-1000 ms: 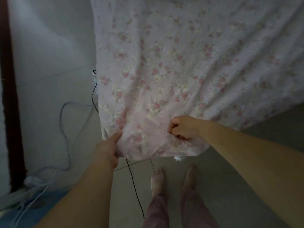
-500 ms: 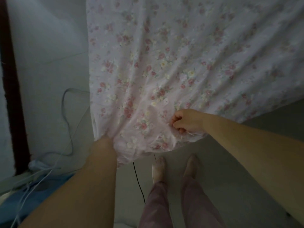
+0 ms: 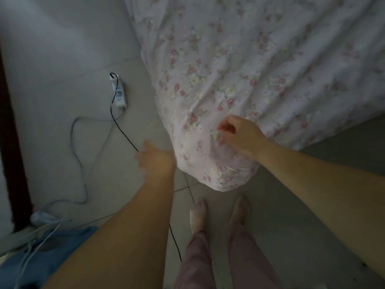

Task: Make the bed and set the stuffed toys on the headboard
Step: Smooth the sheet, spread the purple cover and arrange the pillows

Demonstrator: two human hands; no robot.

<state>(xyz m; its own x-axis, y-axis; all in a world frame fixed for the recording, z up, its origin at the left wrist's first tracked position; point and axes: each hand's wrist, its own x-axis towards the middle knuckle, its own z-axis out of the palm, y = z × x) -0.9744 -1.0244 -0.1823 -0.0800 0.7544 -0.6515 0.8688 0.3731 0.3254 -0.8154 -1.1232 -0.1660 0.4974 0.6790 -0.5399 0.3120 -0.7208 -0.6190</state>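
Both hands are at the hanging corner of the floral sheet (image 3: 208, 113), which drapes off the bed corner toward the floor in front of my feet. My right hand (image 3: 242, 135) has its fingers curled into the fabric and pinches a fold just above the rounded bottom of the corner. My left hand (image 3: 155, 161) is blurred and sits just beside the left edge of the sheet; I cannot tell whether it is holding the cloth or only touching it. On the floor to the left lies a power strip (image 3: 119, 91) with a black cable (image 3: 125, 132) that runs under my left arm and between the sheet and my feet. I judge that I am at the step of pulling this corner smooth or tucking it. The risk I see is the cable: if I step or pull sideways, a foot or the cloth may catch it and drag the strip. Also, with only one sure grip, the sheet may slide crooked. No stuffed toys are in view.
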